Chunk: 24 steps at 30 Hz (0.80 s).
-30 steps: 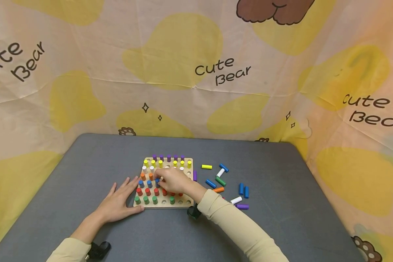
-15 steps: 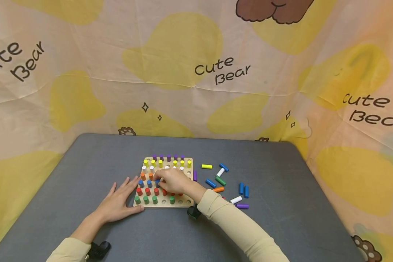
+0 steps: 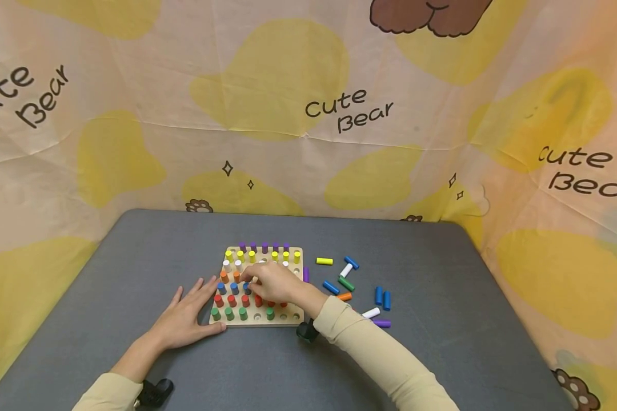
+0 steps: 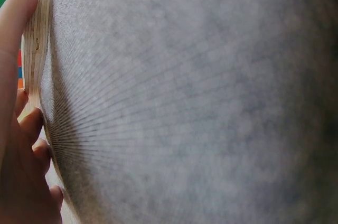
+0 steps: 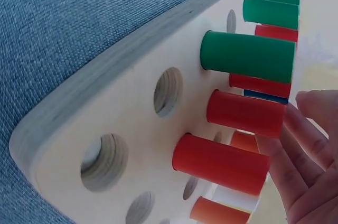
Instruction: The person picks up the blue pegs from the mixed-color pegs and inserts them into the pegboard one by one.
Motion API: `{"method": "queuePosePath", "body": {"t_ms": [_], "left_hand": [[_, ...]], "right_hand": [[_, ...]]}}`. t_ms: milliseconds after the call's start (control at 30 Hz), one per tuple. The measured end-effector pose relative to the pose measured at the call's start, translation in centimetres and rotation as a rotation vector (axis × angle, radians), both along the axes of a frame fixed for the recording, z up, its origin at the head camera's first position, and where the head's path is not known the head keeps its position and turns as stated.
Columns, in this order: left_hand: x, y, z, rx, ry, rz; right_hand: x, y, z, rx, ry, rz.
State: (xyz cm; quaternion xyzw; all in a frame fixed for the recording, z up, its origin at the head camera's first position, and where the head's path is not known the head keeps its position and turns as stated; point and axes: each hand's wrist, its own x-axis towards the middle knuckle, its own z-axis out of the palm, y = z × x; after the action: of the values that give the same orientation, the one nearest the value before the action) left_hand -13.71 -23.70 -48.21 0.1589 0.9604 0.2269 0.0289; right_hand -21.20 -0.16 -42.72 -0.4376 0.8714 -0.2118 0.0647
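A wooden pegboard (image 3: 236, 323) on the table carries upright pegs in colour rows. My right hand (image 3: 275, 282) reaches over it from the right, thumb and index finger pinching a blue peg (image 3: 247, 289) that stands third from the left in its row. In the right wrist view, that hand's fingers (image 5: 293, 171) show behind the red pegs (image 5: 222, 163). My left hand (image 3: 182, 321) lies spread along the board's left side. Its thumb (image 4: 18, 10) touches the board's edge, and the other fingertips rest at the same edge. The right hand hides some central pegs.
Loose pegs lie right of the board: a yellow peg (image 3: 324, 261), a green peg (image 3: 347, 283), an orange peg (image 3: 344, 297), a purple peg (image 3: 382, 323), plus several blue and white ones. Another purple peg (image 3: 305, 275) sits against the board's right edge. Vacant holes (image 5: 105, 161) show near its front right corner.
My right wrist and sleeve have shifted slightly right, covering the tip of a loose red peg. The fingers stay at the blue peg, and the left hand has not moved.
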Motion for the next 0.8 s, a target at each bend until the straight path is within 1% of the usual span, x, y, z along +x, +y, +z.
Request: {"method": "queuePosePath", "body": {"t_ms": [200,533,733,800], "left_hand": [[-0.1,0.0,0.0,0.001,-0.004,0.000],[-0.1,0.1,0.0,-0.005,-0.005,-0.001],[0.0,0.1,0.1,-0.003,-0.010,0.001],[0.0,0.1,0.1,-0.001,-0.011,0.000]], "right_hand": [[0.0,0.4,0.4,-0.042,0.025,0.021],[0.3,1.7,1.8,-0.061,0.088,0.009],[0.2,2.9,2.0,-0.074,0.106,-0.020],[0.0,3.5,2.2,-0.090,0.127,-0.024]]}}
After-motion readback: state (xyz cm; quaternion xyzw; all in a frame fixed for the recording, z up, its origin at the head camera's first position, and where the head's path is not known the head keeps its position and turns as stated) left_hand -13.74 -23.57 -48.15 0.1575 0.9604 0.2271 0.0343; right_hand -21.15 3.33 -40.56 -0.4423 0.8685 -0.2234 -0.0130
